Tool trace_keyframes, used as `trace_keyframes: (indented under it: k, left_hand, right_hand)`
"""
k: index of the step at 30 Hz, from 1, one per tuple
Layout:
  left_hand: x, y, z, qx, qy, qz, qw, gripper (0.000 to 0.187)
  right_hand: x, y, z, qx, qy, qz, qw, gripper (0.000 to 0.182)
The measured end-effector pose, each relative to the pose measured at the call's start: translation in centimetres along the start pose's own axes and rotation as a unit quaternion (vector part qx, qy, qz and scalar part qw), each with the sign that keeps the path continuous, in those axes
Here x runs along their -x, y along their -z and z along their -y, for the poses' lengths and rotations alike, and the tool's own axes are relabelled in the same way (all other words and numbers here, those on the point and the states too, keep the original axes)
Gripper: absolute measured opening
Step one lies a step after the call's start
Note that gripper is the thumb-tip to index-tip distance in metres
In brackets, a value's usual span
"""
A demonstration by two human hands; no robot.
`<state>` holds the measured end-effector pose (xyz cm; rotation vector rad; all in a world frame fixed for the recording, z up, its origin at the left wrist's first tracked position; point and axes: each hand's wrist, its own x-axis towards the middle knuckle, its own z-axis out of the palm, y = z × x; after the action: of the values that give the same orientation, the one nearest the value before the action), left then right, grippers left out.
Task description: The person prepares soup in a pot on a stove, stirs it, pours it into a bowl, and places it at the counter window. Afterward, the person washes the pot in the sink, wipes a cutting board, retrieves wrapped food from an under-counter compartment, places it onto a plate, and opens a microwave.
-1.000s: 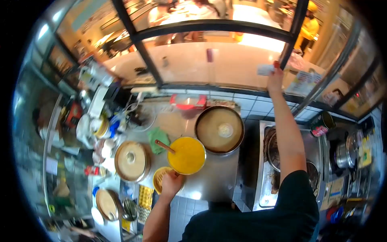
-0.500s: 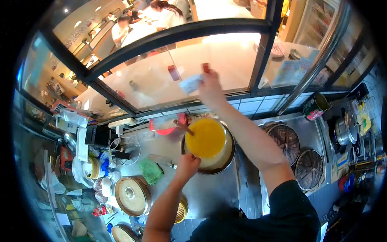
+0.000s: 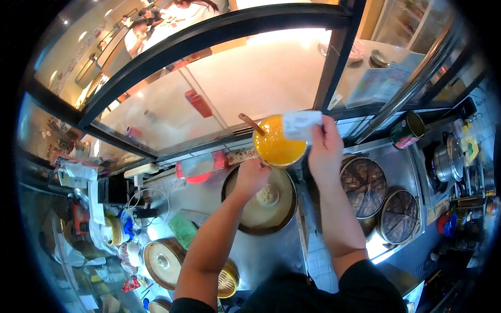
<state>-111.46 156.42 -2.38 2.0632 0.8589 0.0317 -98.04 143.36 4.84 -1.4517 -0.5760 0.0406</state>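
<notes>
My left hand (image 3: pixel 252 179) grips the edge of a round bowl (image 3: pixel 286 166), lifted above the counter. Glossy yellow contents (image 3: pixel 272 147) fill it, and a brown handle (image 3: pixel 250 123) sticks out on the left. In the fingers of my right hand (image 3: pixel 326 148) is a white paper slip (image 3: pixel 301 125), which overlaps the bowl's upper right part in view. Below both hands, a round steamer (image 3: pixel 241 221) with a dark rim stands on the metal counter. One pale, pleated bun (image 3: pixel 267 195) lies at its middle.
A black-framed window (image 3: pixel 219 34) borders the far side, with a red object (image 3: pixel 198 103) beyond it. Woven steamer lids (image 3: pixel 363 187) stand right, near a metal pot (image 3: pixel 450 161). Left are a green cloth (image 3: pixel 182 229), another steamer (image 3: pixel 163 263) and a white cable (image 3: pixel 148 204).
My right hand has come back from the window, down and right, still with the paper slip. My left hand has raised the bowl up and right, uncovering the bun.
</notes>
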Motion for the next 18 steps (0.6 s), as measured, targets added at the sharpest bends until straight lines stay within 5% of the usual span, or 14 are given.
trace_keyframes:
  k: [1,3,7,11,18]
  left_hand:
    - [-3.3,-1.9,3.8,-0.079,-0.092,-0.062,0.991,0.024]
    - [-4.7,-1.1,1.5,-0.023,-0.054,-0.057,0.997,0.025]
    - [-9.9,-0.1,0.9,-0.029,-0.043,-0.057,0.997,0.028]
    - [-12.7,2.3,-1.0,-0.013,-0.019,-0.044,0.999,0.030]
    - [-17.8,4.0,1.5,-0.009,-0.021,-0.099,0.995,0.030]
  right_hand:
    - [-0.1,1.7,-1.2,0.032,-0.018,-0.009,0.999,0.022]
    - [-0.2,4.1,-4.2,0.092,-0.053,-0.030,0.994,0.026]
    - [-0.5,5.6,-9.3,0.288,0.069,0.054,0.953,0.017]
    - [-1.8,2.6,-12.4,0.314,0.021,0.109,0.943,0.014]
    - [-7.3,-4.0,-19.8,0.214,0.038,0.047,0.975,0.024]
